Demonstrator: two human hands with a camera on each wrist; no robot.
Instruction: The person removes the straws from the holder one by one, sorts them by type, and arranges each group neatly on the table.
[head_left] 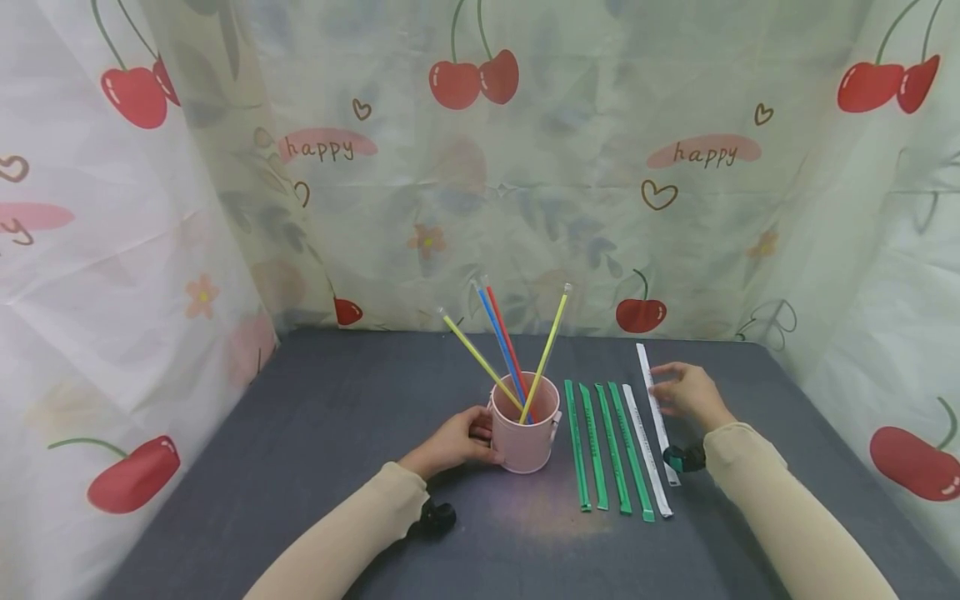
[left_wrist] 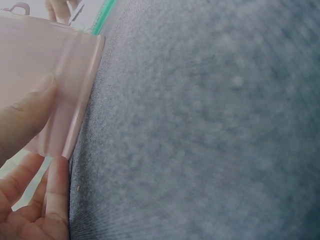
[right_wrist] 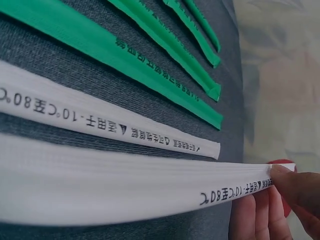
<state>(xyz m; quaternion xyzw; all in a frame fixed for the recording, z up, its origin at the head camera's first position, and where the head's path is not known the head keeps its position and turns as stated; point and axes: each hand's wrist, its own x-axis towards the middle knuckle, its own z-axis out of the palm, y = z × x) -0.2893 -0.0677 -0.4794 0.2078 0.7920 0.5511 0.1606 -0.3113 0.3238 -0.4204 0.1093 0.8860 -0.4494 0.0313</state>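
Observation:
A small pink bucket [head_left: 523,450] stands upright on the dark table, and several straws in clear wrappers lean out of it: yellow [head_left: 472,350], blue [head_left: 497,325] and red [head_left: 504,329]. My left hand [head_left: 457,437] holds the bucket's left side, with the thumb [left_wrist: 35,107] along its wall and the fingertips around the other side. At the right, my right hand [head_left: 693,396] pinches a white paper-wrapped straw [right_wrist: 125,182] near its far end, between thumb and fingers. A second white wrapped straw [head_left: 647,450] lies just left of it.
Several green wrapped straws [head_left: 607,450] lie side by side between the bucket and the white ones. Behind the table [head_left: 337,400] hangs a cherry-print curtain [head_left: 525,208], which also closes off both sides. Each wrist wears a small black device [head_left: 435,517].

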